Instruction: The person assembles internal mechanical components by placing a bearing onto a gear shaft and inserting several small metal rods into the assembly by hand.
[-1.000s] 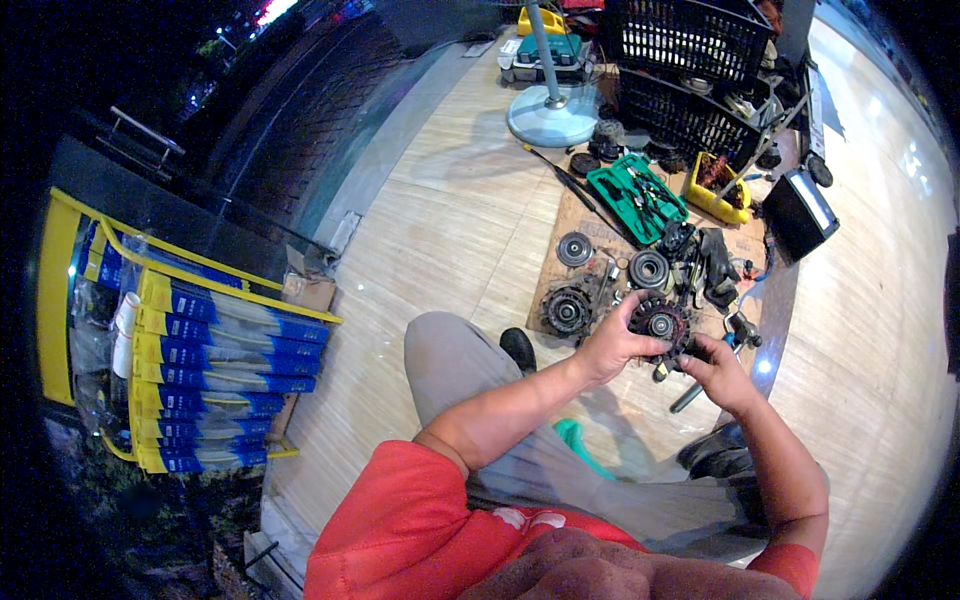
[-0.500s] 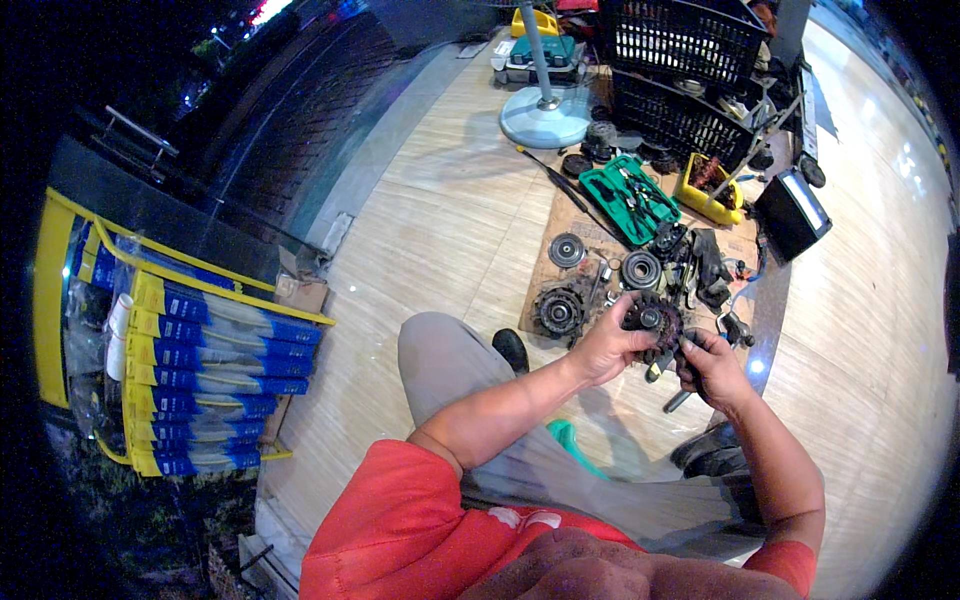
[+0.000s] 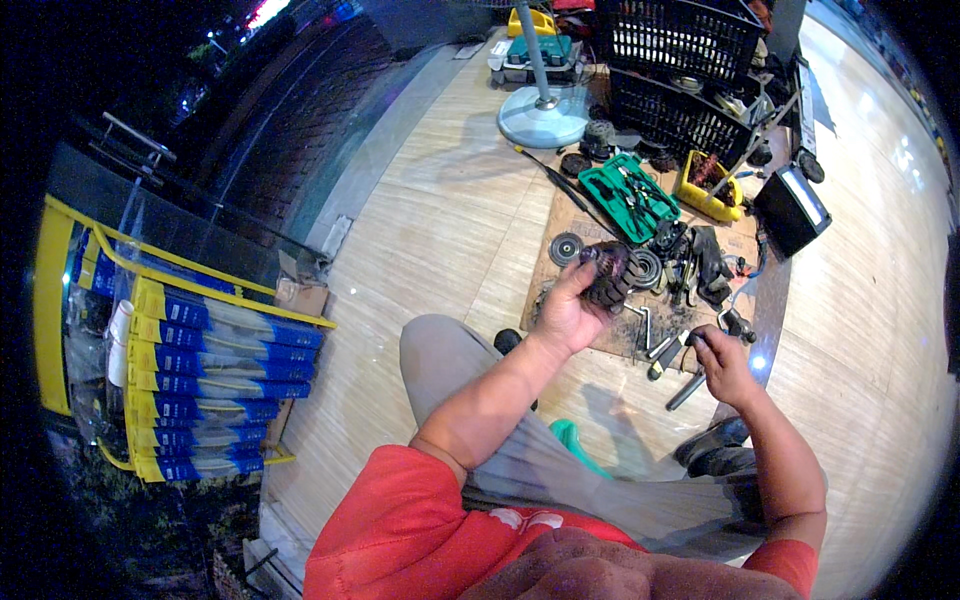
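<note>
A dark finned rotor (image 3: 612, 276) is gripped one-handed by the left hand (image 3: 571, 318), pinched between thumb and fingers over the cardboard sheet (image 3: 568, 216). The right hand (image 3: 728, 368) is held well apart, its fingers drawn together — whether anything dark is pinched there cannot be told. Should the left thumb be loosened or the wrist tilted, the rotor could be dropped onto the ringed pulley (image 3: 648, 268) beneath, or knocked against the L-shaped key (image 3: 646, 323) — farther out, a green tool case (image 3: 612, 208) is laid open
</note>
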`<control>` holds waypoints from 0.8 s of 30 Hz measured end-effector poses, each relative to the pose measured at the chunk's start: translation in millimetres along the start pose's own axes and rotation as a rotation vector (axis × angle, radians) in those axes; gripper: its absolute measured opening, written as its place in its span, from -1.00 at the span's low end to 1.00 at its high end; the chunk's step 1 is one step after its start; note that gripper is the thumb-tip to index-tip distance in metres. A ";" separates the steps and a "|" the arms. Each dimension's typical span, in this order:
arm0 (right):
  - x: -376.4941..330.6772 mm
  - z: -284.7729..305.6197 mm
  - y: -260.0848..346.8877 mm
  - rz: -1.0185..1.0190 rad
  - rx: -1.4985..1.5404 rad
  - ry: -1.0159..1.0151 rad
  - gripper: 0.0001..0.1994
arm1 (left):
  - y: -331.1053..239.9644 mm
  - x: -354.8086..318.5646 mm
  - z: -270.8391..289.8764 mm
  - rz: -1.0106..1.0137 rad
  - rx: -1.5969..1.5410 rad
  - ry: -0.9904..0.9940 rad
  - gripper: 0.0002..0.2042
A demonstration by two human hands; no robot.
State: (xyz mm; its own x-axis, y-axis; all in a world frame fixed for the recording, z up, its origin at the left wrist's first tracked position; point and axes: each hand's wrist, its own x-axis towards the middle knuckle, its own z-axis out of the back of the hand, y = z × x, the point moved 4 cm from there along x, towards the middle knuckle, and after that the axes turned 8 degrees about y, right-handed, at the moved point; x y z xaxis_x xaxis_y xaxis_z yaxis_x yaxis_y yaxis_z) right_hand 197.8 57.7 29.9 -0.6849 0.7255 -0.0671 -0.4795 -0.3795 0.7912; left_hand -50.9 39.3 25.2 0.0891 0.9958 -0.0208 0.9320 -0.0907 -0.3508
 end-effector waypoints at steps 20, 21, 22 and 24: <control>-19.7 45.4 -54.5 -0.162 -0.334 0.039 -0.61 | -7.2 -3.4 -6.3 0.012 0.034 0.104 -0.55; -17.9 38.2 -50.3 -0.183 -0.296 0.126 -0.42 | -1.5 -4.6 -6.5 0.023 0.053 0.108 -0.55; -16.3 31.5 -42.1 -0.120 -0.249 0.202 -0.32 | 4.2 -5.8 -7.6 0.035 0.072 0.112 -0.55; -12.4 16.1 -27.4 -0.137 -0.228 0.400 -0.21 | 15.3 -10.6 -10.5 0.082 0.112 0.104 -0.49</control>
State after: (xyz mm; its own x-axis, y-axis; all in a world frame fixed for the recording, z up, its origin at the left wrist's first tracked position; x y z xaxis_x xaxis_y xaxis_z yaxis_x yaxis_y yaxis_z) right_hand 228.2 68.4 18.9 -0.7429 0.5168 -0.4255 -0.6577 -0.4448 0.6079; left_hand -33.9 27.3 29.9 0.2048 0.9779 0.0412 0.8756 -0.1643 -0.4541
